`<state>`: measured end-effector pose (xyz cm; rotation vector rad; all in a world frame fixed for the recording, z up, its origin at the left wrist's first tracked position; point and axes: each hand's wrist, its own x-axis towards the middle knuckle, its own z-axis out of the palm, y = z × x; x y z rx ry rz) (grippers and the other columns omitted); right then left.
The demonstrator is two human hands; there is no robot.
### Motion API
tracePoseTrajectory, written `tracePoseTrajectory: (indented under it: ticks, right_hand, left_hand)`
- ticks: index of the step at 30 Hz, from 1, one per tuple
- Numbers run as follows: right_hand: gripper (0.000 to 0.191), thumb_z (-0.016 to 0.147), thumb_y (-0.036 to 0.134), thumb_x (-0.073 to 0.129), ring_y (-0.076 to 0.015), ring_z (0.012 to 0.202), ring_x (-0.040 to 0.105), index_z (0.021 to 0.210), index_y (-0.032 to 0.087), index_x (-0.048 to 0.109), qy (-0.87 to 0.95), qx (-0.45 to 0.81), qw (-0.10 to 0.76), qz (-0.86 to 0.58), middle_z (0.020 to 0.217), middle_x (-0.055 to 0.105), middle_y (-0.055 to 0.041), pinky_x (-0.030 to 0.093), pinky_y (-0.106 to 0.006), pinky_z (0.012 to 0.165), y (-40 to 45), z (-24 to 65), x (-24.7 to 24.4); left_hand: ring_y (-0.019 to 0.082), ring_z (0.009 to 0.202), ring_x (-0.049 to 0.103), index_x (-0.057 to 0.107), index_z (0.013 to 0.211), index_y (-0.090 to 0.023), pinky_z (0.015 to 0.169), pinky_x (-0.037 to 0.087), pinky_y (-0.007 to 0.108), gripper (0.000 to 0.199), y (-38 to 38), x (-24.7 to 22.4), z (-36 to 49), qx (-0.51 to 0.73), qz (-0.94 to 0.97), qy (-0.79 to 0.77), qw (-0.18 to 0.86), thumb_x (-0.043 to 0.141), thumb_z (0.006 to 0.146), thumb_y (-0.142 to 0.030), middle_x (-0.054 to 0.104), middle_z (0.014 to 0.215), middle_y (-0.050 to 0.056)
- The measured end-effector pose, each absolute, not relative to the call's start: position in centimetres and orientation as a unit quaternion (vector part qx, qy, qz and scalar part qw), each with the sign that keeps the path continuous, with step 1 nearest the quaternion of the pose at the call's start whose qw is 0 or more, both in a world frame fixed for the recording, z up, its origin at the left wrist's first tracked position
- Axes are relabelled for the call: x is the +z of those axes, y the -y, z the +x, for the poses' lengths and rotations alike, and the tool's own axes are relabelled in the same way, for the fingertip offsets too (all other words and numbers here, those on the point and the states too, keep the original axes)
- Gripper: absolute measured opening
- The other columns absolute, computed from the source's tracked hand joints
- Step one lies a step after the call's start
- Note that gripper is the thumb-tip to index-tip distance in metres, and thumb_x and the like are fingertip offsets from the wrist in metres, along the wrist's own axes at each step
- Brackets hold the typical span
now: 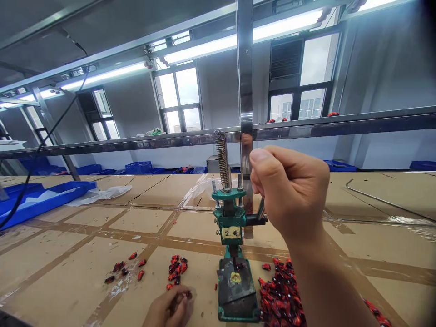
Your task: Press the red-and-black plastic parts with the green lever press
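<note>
Cardboard sheets joined with brown tape covered the worktop (68,268), beneath a steel rail (306,129) and bright windows (179,97). The right hand (289,193) was raised, its fingers (299,184) clenched around a thin metal lever (260,210) that ran down from the fist to a black handle (255,220). That handle belonged to a green hand press (229,213), which stood just left of the fist and below it. The press had a coil spring (222,159) on one side, a paper label (231,233) reading "2#", and a dark, worn base plate (236,290) with a yellow spot. The left hand (168,306) lay low, just left of the base plate, its fingers (180,302) pinching a small dark red piece (182,296) whose exact shape was too small to tell. A heap of red pieces (281,293) lay just right of the base plate, and a smaller cluster (175,270) lay just above the left hand. Farther left sat a blue tray (41,200) with a plastic bag (98,194) beside it.
</note>
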<state>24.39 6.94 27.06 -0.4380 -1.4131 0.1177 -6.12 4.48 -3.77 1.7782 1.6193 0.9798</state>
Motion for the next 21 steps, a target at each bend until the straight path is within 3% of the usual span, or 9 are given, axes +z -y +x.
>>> tracePoseTrajectory:
  ticks: [2,4,8,11,16,21]
  right_hand:
    - [0.048,0.097,0.027,0.052,-0.0071,0.047,0.035,0.051,0.017,0.041,0.642,0.056,0.738,-0.199,0.05,0.036,0.0024,0.026,-0.029,0.045,-7.0,24.3,27.1]
    - [0.048,0.097,0.026,0.052,-0.0069,0.048,0.035,0.051,0.017,0.04,0.642,0.062,0.74,-0.191,0.05,0.036,0.0026,0.027,-0.029,0.045,-7.0,24.3,27.2]
    - [0.047,0.097,0.025,0.052,-0.0068,0.048,0.035,0.052,0.018,0.04,0.649,0.069,0.735,-0.184,0.051,0.036,0.0027,0.027,-0.028,0.045,-7.0,24.4,27.3]
    - [0.046,0.097,0.026,0.052,-0.0067,0.049,0.035,0.053,0.018,0.041,0.653,0.069,0.73,-0.188,0.052,0.037,0.0027,0.027,-0.028,0.046,-6.9,24.5,27.3]
    - [0.045,0.096,0.025,0.053,-0.0059,0.048,0.031,0.053,0.017,0.041,0.648,0.088,0.733,-0.186,0.051,0.035,0.0035,0.024,-0.028,0.046,-6.9,24.4,27.3]
    - [0.045,0.095,0.023,0.053,-0.0058,0.048,0.031,0.052,0.017,0.039,0.639,0.088,0.744,-0.176,0.051,0.035,0.0033,0.023,-0.028,0.045,-7.0,24.3,27.3]
  left_hand:
    - [0.016,0.052,0.06,0.073,0.095,-0.017,0.051,0.049,0.023,0.051,-5.4,-4.1,-2.1,0.402,0.582,-0.599,0.375,0.051,0.088,-0.062,0.07,0.07,0.004]
    - [0.013,0.046,0.053,0.072,0.091,-0.014,0.045,0.042,0.022,0.05,-6.3,-3.9,1.8,0.404,0.555,-0.598,0.413,0.051,0.087,-0.06,0.065,0.064,0.003]
    - [0.018,0.063,0.062,0.078,0.088,-0.018,0.061,0.048,0.025,0.032,-7.5,-2.5,7.1,0.39,0.657,-0.587,0.269,0.059,0.082,-0.043,0.069,0.069,0.005]
    - [0.018,0.065,0.064,0.079,0.087,-0.02,0.063,0.049,0.025,0.03,-8.0,-2.3,8.2,0.386,0.705,-0.563,0.195,0.055,0.086,-0.037,0.07,0.072,0.006]
    - [0.018,0.074,0.069,0.079,0.101,-0.021,0.069,0.055,0.023,0.033,-8.2,-3.6,7.4,0.422,0.722,-0.513,0.192,0.055,0.092,-0.043,0.074,0.085,0.008]
    - [0.019,0.08,0.072,0.079,0.102,-0.022,0.074,0.058,0.023,0.033,-8.3,-3.9,7.3,0.446,0.723,-0.492,0.189,0.057,0.094,-0.045,0.076,0.09,0.008]
